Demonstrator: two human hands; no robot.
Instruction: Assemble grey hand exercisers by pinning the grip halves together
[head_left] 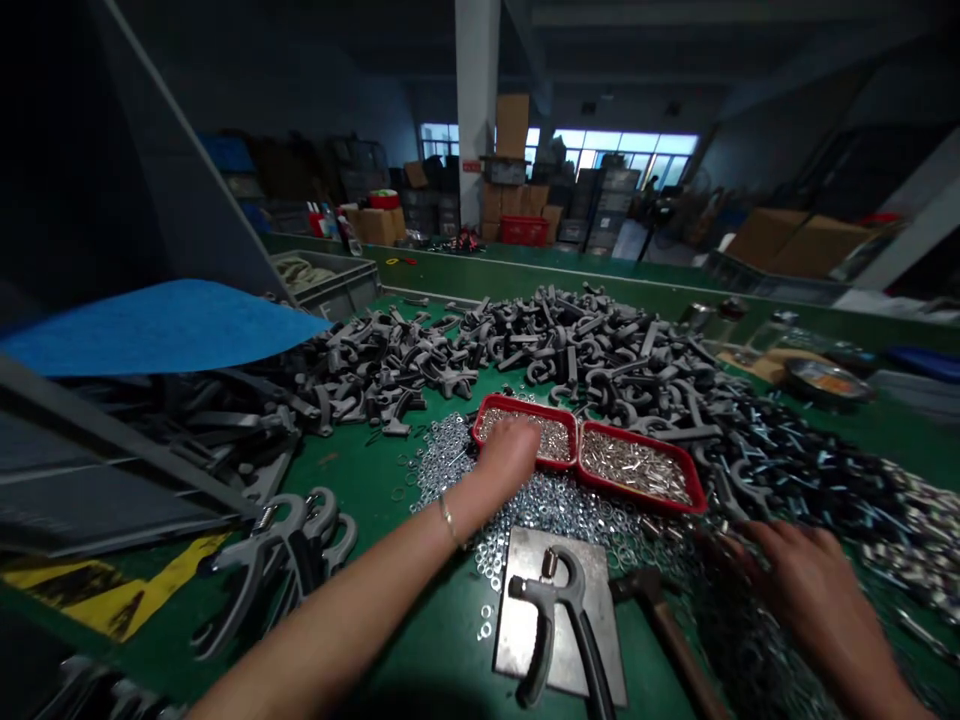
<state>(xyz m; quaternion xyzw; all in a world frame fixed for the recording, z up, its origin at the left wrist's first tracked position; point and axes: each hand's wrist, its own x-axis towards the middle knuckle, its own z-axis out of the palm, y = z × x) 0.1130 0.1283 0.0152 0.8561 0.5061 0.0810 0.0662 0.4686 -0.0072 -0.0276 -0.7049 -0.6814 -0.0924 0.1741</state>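
My left hand (511,446) reaches into the left red tray (526,402) of small metal pins; its fingers are curled and their tips hidden. My right hand (806,570), somewhat blurred, is spread low over small metal parts to the right of the hammer (667,630). Between my arms lies a steel plate (521,640). On it rests a grey and black hand-grip exerciser (559,595), handles toward me. A second red tray (641,468) of metal pins adjoins the first. Loose nuts and washers (450,450) surround the trays.
Grey handle parts (585,350) are heaped behind the trays. More grip exercisers (292,545) lie at left, beside a grey crate (112,480). Black parts with bolts (802,460) form a pile at right. A blue sheet (165,325) covers parts at left.
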